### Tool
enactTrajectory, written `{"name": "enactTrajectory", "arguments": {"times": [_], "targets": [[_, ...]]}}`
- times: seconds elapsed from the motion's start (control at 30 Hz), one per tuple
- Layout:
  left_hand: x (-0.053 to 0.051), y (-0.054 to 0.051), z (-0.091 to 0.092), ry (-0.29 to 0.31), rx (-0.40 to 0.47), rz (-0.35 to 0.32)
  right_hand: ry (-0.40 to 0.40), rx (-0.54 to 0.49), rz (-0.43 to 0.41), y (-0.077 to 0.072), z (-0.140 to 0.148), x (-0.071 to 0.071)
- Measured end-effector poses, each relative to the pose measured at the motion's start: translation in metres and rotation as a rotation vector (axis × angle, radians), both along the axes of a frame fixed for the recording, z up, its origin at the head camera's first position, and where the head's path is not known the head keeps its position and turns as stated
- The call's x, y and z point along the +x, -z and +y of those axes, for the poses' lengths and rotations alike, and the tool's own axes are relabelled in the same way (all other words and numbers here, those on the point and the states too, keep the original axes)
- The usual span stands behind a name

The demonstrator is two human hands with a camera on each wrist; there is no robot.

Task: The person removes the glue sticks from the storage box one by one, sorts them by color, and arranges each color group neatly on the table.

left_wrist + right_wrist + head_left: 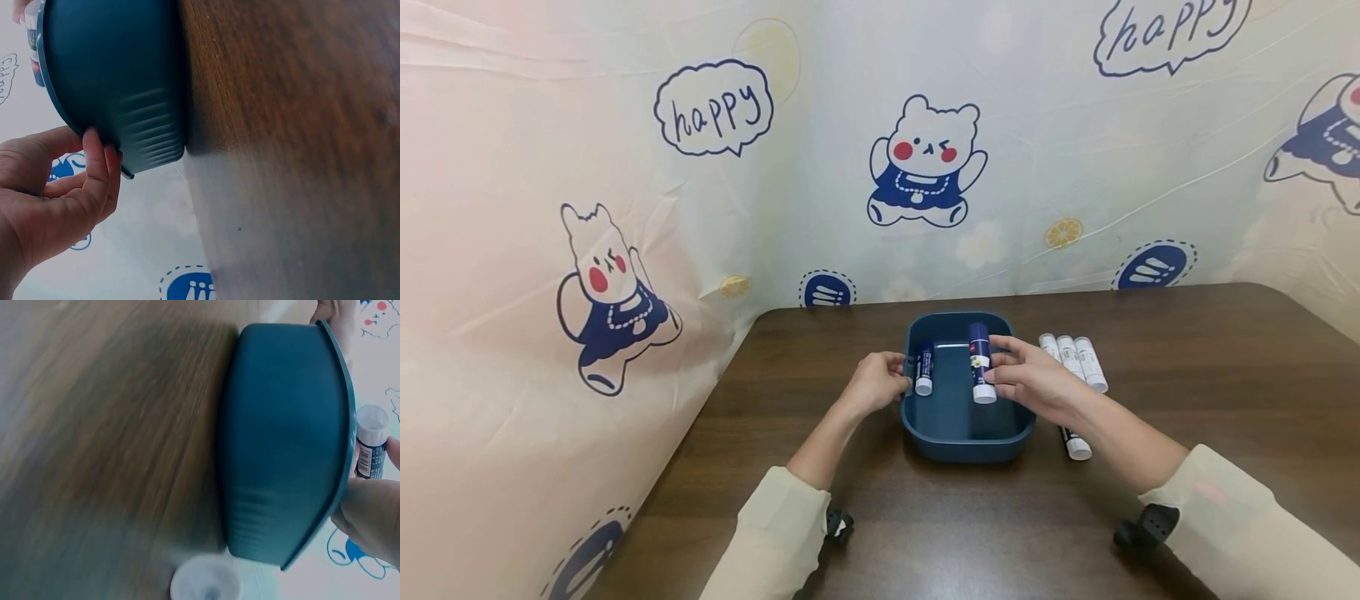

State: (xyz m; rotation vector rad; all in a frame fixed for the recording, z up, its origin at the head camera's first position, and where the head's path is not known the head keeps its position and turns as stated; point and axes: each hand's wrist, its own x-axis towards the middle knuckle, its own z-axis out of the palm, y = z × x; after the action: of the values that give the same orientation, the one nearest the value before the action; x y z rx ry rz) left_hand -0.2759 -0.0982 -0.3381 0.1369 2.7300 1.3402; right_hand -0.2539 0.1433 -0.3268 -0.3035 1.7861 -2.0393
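A dark blue plastic bin [967,451] stands on the table, one glue stick [924,372] leaning inside its left part. At the bin's left rim my left hand [874,385] pinches the edge between thumb and fingers; the left wrist view shows this hand [53,200] against the bin's outer wall [119,69]. Over the right half of the bin, my right hand [1037,379] grips another glue stick [979,364], navy with a white end. In the right wrist view that glue stick [371,442] shows just beyond the bin's rim, partly covered by fingers.
Several white-ended sticks [1090,365] lie right of the bin, partly behind the right forearm. A dark stick with a white end [1078,447] lies nearer, beneath that arm. A printed cloth [820,183] hangs behind the brown table [850,333].
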Motion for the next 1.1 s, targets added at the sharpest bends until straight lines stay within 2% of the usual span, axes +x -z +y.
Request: {"name": "enactTrajectory", "arguments": {"times": [0.4, 1.1], "targets": [[0.0, 0.0, -0.001, 0.002, 0.007, 0.002, 0.009, 0.052, 0.057, -0.002, 0.037, 0.008], [-0.002, 0.001, -0.002, 0.01, 0.013, 0.013, 0.002, 0.199, 0.056, 0.017, 0.089, 0.026]]}}
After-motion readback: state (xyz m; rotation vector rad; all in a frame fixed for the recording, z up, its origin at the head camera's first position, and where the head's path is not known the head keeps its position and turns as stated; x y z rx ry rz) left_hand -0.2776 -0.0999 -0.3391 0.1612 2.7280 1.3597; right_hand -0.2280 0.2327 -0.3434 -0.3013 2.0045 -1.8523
